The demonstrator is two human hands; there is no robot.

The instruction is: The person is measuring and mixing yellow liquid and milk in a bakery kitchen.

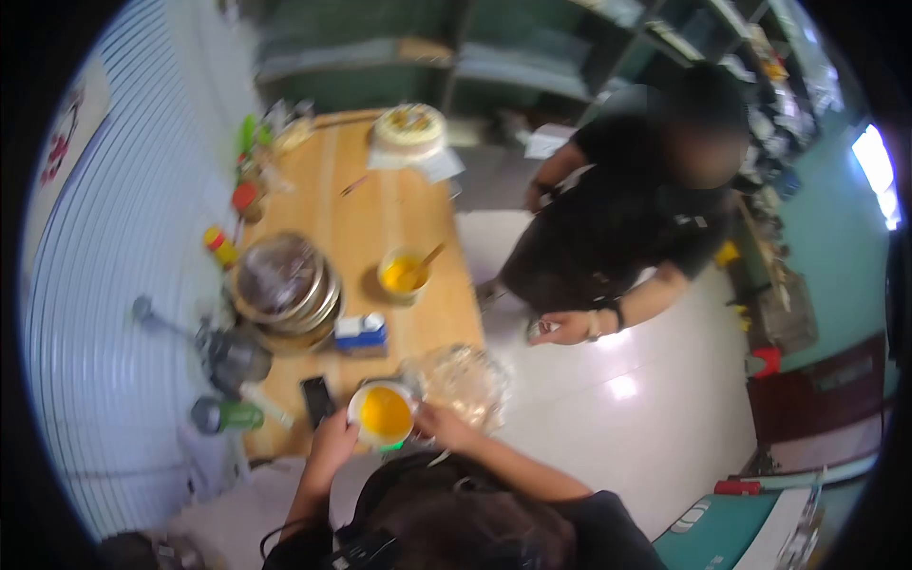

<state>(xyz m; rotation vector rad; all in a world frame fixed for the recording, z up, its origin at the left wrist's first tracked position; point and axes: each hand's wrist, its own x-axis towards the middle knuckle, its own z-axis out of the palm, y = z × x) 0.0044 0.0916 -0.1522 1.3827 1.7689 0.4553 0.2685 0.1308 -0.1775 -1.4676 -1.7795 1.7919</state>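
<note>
A white bowl (355,403) of yellow-orange liquid is held close in front of my body, at the near end of the wooden table. My left hand (334,441) is closed on its left side, and my right hand (445,427) grips it from the right. Just left of the bowl lies a black phone (317,400). Crinkled clear plastic (465,382) spreads to the right of the bowl. Beyond sit a blue-and-white carton (362,335) and a second bowl (408,297) of similar yellow liquid, with a brown utensil (430,256) leaning in it.
A decorated cake (408,142) stands at the table's far end. Stacked metal pans (313,309) under plastic and several bottles line the left side, by a green bottle (228,415). Across the table's right edge, another person (617,209) holds a small object I cannot make out.
</note>
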